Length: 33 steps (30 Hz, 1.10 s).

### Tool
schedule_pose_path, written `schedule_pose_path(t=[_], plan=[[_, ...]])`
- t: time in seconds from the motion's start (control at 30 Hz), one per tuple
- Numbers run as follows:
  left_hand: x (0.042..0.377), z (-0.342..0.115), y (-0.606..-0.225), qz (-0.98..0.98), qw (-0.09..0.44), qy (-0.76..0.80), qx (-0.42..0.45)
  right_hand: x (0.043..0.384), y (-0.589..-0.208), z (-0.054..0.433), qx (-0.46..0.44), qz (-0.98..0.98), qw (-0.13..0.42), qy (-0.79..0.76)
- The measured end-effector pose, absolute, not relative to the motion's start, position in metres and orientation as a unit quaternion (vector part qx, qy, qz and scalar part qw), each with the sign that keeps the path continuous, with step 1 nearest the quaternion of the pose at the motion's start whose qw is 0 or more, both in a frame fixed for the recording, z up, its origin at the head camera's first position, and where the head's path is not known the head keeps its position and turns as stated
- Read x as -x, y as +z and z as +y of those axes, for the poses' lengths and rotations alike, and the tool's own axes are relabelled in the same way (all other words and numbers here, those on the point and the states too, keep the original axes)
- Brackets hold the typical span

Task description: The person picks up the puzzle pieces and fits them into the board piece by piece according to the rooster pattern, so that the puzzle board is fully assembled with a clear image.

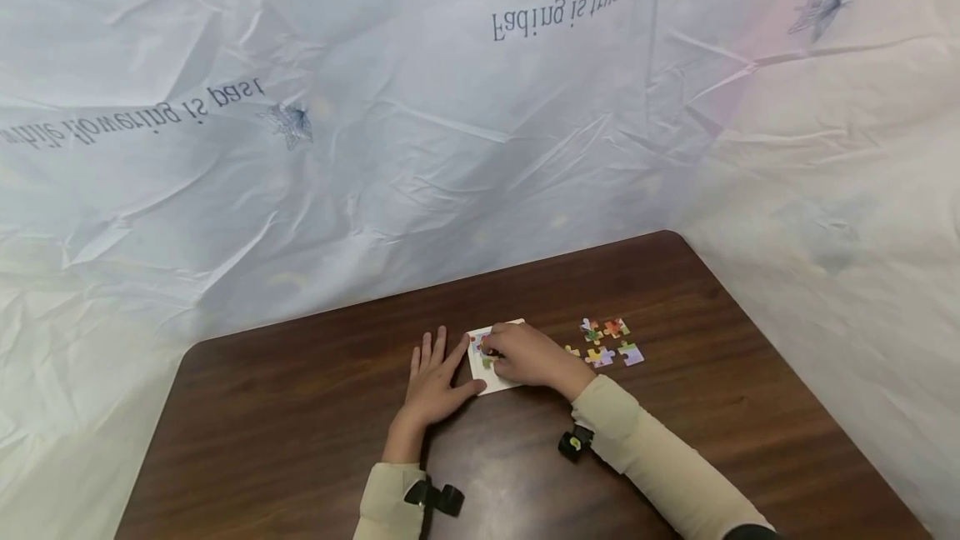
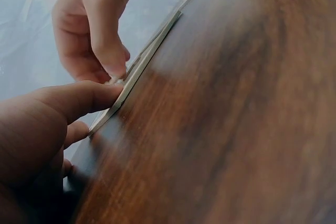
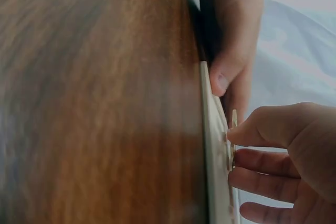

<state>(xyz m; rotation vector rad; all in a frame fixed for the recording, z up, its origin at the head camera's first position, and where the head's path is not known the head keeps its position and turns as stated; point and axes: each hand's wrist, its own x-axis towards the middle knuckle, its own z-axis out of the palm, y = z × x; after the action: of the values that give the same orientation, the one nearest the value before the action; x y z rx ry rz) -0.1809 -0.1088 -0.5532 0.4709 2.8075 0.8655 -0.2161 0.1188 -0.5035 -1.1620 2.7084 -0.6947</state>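
A small white puzzle board (image 1: 497,382) lies on the table, with a few colourful pieces (image 1: 486,362) set in its left part. My left hand (image 1: 435,386) is spread flat at the board's left side, its thumb and index finger touching the edge. Over the board, my right hand (image 1: 525,357) pinches a puzzle piece (image 3: 234,116) between thumb and fingers. In the right wrist view that piece stands edge-on, close against the board's face. The right hand hides much of the board in the head view.
Several loose puzzle pieces (image 1: 615,328) lie on the brown wooden table (image 1: 712,407) to the right of the board. One of them is partly covered by the right hand. A pale printed sheet (image 1: 420,148) hangs behind the table and along its sides.
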Motion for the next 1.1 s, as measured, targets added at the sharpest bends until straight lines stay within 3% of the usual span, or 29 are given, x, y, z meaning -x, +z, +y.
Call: schedule_pose_path(t=[0.23,1.1], plan=[[0.184,-0.108,-0.55,0.938,0.073,0.295,-0.165,0.219,-0.506,0.113,0.392,0.894,0.033,-0.216],[0.18,-0.109,-0.553,0.939,0.079,0.296,-0.156,0.209,-0.511,0.103,0.377,0.907,0.042,-0.183]])
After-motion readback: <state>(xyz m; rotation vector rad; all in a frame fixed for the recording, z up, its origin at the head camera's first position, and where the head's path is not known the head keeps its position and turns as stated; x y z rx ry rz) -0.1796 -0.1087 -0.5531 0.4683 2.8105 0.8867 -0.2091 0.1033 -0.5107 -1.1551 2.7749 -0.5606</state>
